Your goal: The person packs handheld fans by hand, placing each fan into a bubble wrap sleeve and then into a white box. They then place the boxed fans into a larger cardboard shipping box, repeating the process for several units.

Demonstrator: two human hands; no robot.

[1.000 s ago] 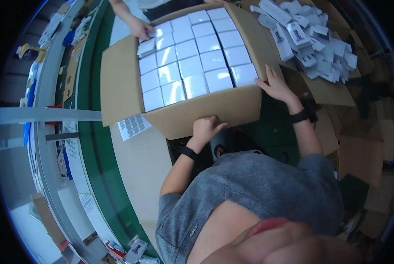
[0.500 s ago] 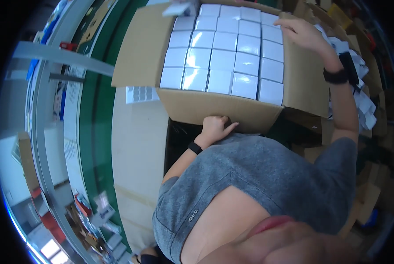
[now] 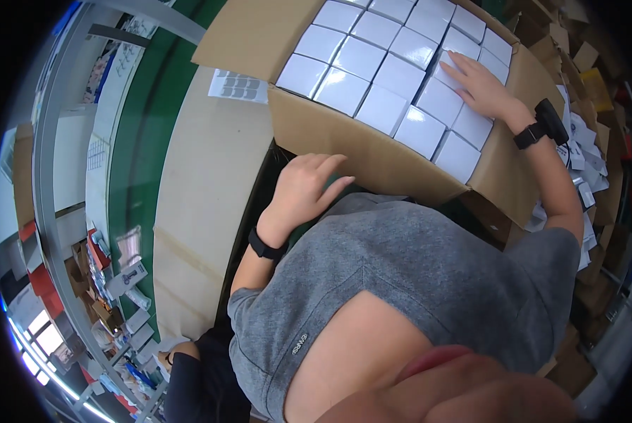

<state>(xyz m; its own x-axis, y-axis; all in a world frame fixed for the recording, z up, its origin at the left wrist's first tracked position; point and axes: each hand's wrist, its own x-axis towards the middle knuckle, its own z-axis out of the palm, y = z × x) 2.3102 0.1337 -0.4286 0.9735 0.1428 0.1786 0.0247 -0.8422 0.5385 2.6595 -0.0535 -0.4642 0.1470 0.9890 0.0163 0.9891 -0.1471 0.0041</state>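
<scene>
Atop the packed white boxes [image 3: 400, 77] the right hand [image 3: 479, 86] lies flat, the left hand [image 3: 303, 190] open-fingered against the carton [image 3: 344, 144] wall — holding nothing, seemingly — so a hard press could dent a lid.

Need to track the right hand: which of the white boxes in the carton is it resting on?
The right hand lies flat on white boxes in the second row from the carton's right wall, mid-row; the others lie untouched.
</scene>
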